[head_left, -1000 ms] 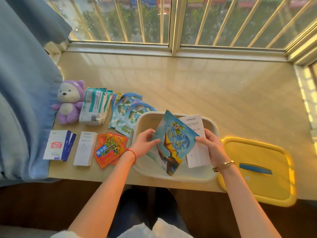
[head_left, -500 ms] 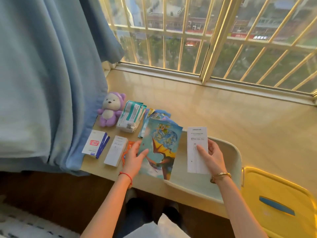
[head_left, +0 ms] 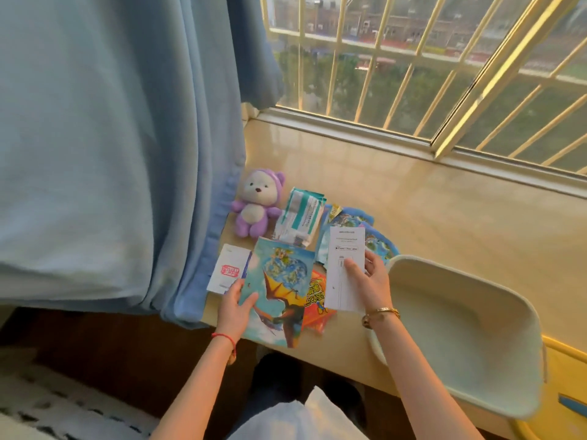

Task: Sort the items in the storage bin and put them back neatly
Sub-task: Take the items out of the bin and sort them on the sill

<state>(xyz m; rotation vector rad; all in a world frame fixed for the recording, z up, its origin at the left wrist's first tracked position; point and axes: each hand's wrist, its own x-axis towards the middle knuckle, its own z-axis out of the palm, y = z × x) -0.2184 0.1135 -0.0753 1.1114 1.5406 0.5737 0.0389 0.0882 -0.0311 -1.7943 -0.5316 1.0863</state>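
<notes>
The cream storage bin point(head_left: 495, 315) stands empty at the right of the sill. My left hand point(head_left: 233, 308) grips the lower left edge of a blue dragon picture pack point(head_left: 281, 287), held over the laid-out items. My right hand point(head_left: 370, 281) holds a white instruction sheet point(head_left: 344, 252) upright, thumb on its face. On the sill lie a purple plush bear point(head_left: 255, 208), a teal-and-white packet point(head_left: 301, 217), blue globe packs point(head_left: 378, 242), an orange packet point(head_left: 317, 309) and a white box with a red stamp point(head_left: 228, 269).
A blue curtain point(head_left: 127, 154) hangs at the left and touches the sill's end. The yellow bin lid point(head_left: 565, 369) lies right of the bin. A barred window point(head_left: 413, 74) runs behind the sill. Bare sill point(head_left: 444, 201) spreads beyond the items.
Both hands have carried the dragon pack and the white sheet leftward, out of the bin and over the laid-out items. The camera has turned left, showing more curtain.
</notes>
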